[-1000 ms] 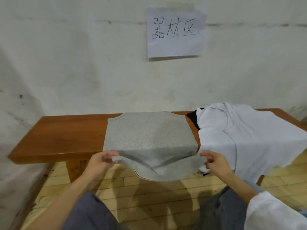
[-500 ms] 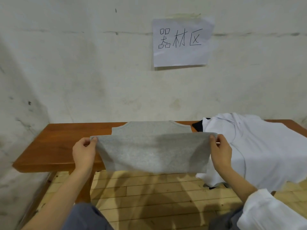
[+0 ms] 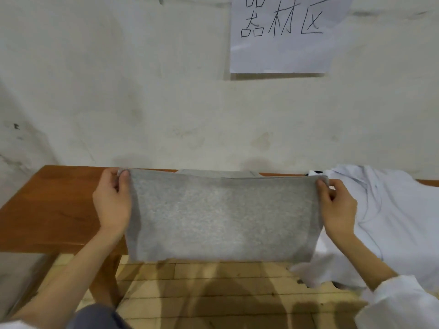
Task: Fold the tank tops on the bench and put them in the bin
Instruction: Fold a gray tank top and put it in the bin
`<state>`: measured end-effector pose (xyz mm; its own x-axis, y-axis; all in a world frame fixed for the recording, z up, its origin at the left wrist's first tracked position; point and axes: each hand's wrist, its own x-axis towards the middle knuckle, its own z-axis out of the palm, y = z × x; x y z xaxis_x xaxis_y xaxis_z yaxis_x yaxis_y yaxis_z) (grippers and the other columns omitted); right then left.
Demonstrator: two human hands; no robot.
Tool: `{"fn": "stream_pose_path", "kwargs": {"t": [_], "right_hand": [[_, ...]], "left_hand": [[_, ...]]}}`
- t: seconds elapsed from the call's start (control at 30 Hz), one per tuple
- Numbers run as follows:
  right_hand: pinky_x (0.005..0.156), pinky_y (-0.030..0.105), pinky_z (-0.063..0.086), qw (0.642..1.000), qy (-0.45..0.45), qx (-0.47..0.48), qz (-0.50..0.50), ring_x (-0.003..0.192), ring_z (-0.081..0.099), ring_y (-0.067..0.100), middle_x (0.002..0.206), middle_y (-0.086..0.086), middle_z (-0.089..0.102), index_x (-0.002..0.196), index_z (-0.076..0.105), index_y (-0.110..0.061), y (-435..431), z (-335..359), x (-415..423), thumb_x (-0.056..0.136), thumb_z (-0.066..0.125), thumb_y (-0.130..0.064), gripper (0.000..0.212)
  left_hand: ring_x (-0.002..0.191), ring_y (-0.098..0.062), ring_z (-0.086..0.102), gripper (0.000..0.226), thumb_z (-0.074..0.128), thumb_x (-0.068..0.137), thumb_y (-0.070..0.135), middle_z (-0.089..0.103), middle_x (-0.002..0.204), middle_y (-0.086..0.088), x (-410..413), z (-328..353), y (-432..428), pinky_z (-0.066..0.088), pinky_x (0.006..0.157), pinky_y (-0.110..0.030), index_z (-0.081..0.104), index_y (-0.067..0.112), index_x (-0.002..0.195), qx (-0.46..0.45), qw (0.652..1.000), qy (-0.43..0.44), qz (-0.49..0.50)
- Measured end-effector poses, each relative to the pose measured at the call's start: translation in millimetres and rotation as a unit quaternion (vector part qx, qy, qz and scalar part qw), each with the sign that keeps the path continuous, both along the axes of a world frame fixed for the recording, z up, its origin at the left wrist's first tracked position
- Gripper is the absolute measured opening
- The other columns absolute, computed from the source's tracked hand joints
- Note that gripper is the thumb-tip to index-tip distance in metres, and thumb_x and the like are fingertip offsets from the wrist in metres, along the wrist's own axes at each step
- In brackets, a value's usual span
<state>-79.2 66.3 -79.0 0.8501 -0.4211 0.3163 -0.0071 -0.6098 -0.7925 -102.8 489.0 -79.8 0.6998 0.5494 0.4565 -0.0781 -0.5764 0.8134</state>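
Task status: first fold in hand; I saw nothing folded or binned.

1. Grip. My left hand (image 3: 111,203) pinched one upper corner of the grey tank top (image 3: 223,217), thumb and fingers closed on the edge. My right hand (image 3: 337,207) pinched the opposite corner the same way.
2. Position. The cloth was stretched taut between the two hands and raised off the counter (image 3: 47,205). Its top edge sat level with the counter's far side, and its lower edge hung over the near side.
3. Step. A strip of the same garment lay flat on the counter behind the raised edge. I judged the step in hand to be the hem-to-neckline fold.
4. Remaining. Lay this fold down, fold again to size, and carry the piece to the bin, which was not in view.
5. Backlog. A white garment (image 3: 392,210) lay crumpled on the counter just beside my right hand. A dark scrap showed at its edge, but I could not tell what it was. I judged the white garment was unfolded.
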Motion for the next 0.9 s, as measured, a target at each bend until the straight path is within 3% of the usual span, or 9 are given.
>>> {"fn": "stream_pose_path", "kwargs": {"t": [0.17, 0.27, 0.43, 0.5, 0.6, 0.67, 0.77, 0.9], "right_hand": [[0.059, 0.031, 0.030, 0.996, 0.050, -0.064, 0.023, 0.061, 0.050, 0.017, 0.065, 0.003, 0.056, 0.084, 0.052, -0.010, 3, -17, 61, 0.098, 0.047, -0.035, 0.029], [0.057, 0.034, 0.029, 0.991, 0.088, -0.098, 0.038, 0.067, 0.055, 0.030, 0.064, 0.008, 0.053, 0.076, 0.047, -0.011, 7, -44, 84, 0.098, 0.047, -0.036, 0.034], [0.063, 0.034, 0.037, 0.970, 0.156, -0.187, 0.006, 0.086, 0.057, 0.036, 0.098, 0.014, 0.060, 0.109, 0.052, -0.007, 19, -65, 90, 0.097, 0.048, -0.027, 0.024], [0.068, 0.042, 0.043, 0.964, 0.136, -0.230, 0.009, 0.096, 0.053, 0.040, 0.114, 0.021, 0.052, 0.117, 0.050, -0.001, 29, -65, 81, 0.093, 0.051, -0.018, 0.028], [0.093, 0.050, 0.042, 0.947, 0.106, -0.295, 0.071, 0.114, 0.048, 0.045, 0.131, 0.026, 0.048, 0.125, 0.052, -0.001, 52, -71, 54, 0.092, 0.055, -0.020, 0.039], [0.108, 0.051, 0.031, 0.921, 0.113, -0.350, 0.128, 0.133, 0.036, 0.044, 0.144, 0.024, 0.039, 0.134, 0.047, -0.003, 69, -77, 29, 0.095, 0.040, -0.040, 0.054], [0.118, 0.042, 0.001, 0.887, 0.200, -0.367, 0.197, 0.148, 0.002, 0.026, 0.160, 0.009, 0.008, 0.152, 0.017, -0.015, 84, -83, 3, 0.084, -0.004, -0.063, 0.086], [0.117, 0.038, -0.010, 0.888, 0.220, -0.350, 0.200, 0.147, -0.011, 0.018, 0.161, 0.000, -0.005, 0.153, -0.001, -0.025, 77, -85, -2, 0.074, -0.019, -0.074, 0.094]], "left_hand": [[0.071, -0.031, 0.054, 0.021, 0.049, 0.098, 0.025, 0.063, 0.078, -0.014, 65, -15, 10, 0.034, 0.060, -0.035, 0.056, 0.007, 0.091, 0.054, 0.997, 0.056, 0.022], [0.080, -0.034, 0.059, 0.024, 0.049, 0.098, 0.028, 0.066, 0.088, -0.014, 92, -36, 13, 0.035, 0.062, -0.033, 0.059, 0.007, 0.095, 0.082, 0.987, 0.136, 0.035], [0.091, -0.038, 0.061, 0.032, 0.050, 0.096, 0.021, 0.064, 0.102, -0.019, 102, -55, 10, 0.045, 0.065, -0.038, 0.048, 0.006, 0.125, 0.115, 0.953, 0.279, -0.020], [0.105, -0.042, 0.054, 0.045, 0.052, 0.093, 0.017, 0.054, 0.119, -0.024, 93, -54, 1, 0.046, 0.077, -0.045, 0.040, 0.005, 0.134, 0.174, 0.937, 0.300, -0.024], [0.129, -0.042, 0.036, 0.051, 0.049, 0.092, 0.027, 0.037, 0.141, -0.026, 60, -58, -26, 0.035, 0.103, -0.052, 0.041, 0.004, 0.137, 0.289, 0.917, 0.265, -0.074], [0.141, -0.035, 0.024, 0.054, 0.034, 0.097, 0.043, 0.029, 0.151, -0.019, 35, -64, -45, 0.023, 0.113, -0.047, 0.039, 0.010, 0.140, 0.313, 0.900, 0.261, -0.154], [0.147, -0.025, 0.008, 0.074, 0.006, 0.091, 0.061, 0.018, 0.158, -0.006, 8, -80, -57, 0.006, 0.117, -0.042, 0.028, 0.021, 0.148, 0.351, 0.865, 0.296, -0.201], [0.143, -0.014, -0.014, 0.078, -0.011, 0.084, 0.065, -0.006, 0.158, 0.004, -2, -92, -48, -0.010, 0.117, -0.041, 0.003, 0.027, 0.151, 0.388, 0.846, 0.310, -0.194]]}}
